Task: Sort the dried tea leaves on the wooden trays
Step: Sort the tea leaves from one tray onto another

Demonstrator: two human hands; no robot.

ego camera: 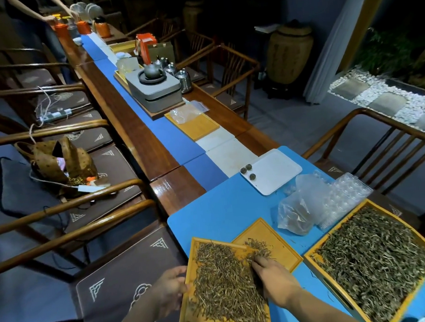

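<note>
Head view, close, facing down over table (230, 210).

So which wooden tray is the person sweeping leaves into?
On the blue table mat, find the tilted, leaf-covered wooden tray that the left hand holds. The one meant lies beneath its far corner: the small wooden tray, nearly bare, unlike its full neighbours.

I see a tea house or tea shop: a long wooden table (133, 131) with a teapot (152, 70), tea tins (183, 79), wooden armchairs (226, 65) and trays of dried tea leaves (374, 257).
</note>
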